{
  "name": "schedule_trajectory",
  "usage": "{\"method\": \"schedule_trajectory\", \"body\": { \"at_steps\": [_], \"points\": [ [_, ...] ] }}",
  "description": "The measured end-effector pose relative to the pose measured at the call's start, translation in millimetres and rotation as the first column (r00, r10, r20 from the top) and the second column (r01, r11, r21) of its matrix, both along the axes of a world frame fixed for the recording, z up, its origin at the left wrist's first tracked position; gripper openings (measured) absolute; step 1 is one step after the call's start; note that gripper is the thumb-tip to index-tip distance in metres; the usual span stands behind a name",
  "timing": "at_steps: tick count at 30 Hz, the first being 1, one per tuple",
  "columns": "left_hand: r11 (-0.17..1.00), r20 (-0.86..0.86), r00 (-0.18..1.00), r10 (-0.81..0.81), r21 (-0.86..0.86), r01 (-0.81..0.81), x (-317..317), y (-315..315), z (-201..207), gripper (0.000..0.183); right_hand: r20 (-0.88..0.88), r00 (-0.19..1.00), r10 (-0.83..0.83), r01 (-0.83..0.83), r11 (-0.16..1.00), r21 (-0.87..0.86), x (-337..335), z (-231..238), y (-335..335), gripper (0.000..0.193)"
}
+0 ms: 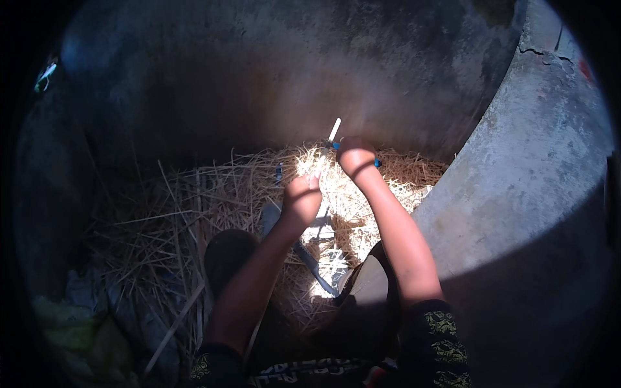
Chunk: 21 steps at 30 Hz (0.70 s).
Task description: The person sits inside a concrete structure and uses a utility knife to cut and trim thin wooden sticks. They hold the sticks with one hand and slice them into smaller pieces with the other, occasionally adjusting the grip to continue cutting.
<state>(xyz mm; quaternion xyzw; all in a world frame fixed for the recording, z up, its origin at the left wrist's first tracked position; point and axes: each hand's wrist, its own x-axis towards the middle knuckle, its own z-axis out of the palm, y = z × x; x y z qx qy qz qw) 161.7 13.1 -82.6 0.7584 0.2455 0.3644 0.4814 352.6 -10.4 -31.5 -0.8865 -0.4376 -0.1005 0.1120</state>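
At the lower edge, a person wearing a dark shirt with yellow-patterned sleeves leans over a bed of loose straw. In the lower left corner lies a crumpled yellowish-green sack, in shadow; whether it contains anything cannot be told. A dark knee shows left of the lower centre. Near the centre, a long grey strip slants across the straw below a whitish block.

Beyond these, at the centre, the left hand is curled over the sunlit straw, fingers drawn in; whether it pinches any stalks cannot be told. Farther up and slightly right, the right hand is clenched, apparently around a blue object mostly hidden by the fist, with bits showing on both sides. Just beyond it, a pale stick tilts upward; whether the two are joined is unclear.

The straw looks dry: probably light, stiff, a little slippery and easily snapped, best gathered by the bunch around its middle. The stick looks rigid, with its bare upper end free to grasp.

Farthest off, a curved concrete wall rises behind the straw like a tank's side.
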Motion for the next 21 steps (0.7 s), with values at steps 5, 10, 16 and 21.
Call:
{"method": "schedule_trajectory", "body": {
  "at_steps": [5,10,16,21],
  "points": [
    [0.999,-0.025,1.000,-0.011,-0.035,0.011,5.9,-4.4,-3.0,0.027,0.208,0.969,-0.130,0.090,0.977,0.194,22.6,-9.4,8.4,0.018],
    [0.997,-0.056,0.997,-0.054,-0.065,0.050,5.9,2.6,-6.5,0.029,0.262,0.954,-0.147,0.076,0.962,0.263,26.0,-20.1,15.4,0.020],
    [0.911,0.019,0.979,-0.204,-0.363,0.197,0.7,-8.4,11.3,0.027,-0.414,0.791,-0.451,0.555,0.814,0.174,110.2,-42.5,-49.0,0.026],
    [0.642,0.069,0.921,-0.383,-0.697,0.319,0.4,-3.3,11.2,0.022,-0.603,0.677,-0.423,0.644,0.737,0.206,159.7,-72.1,-97.7,0.037]
  ]
}}
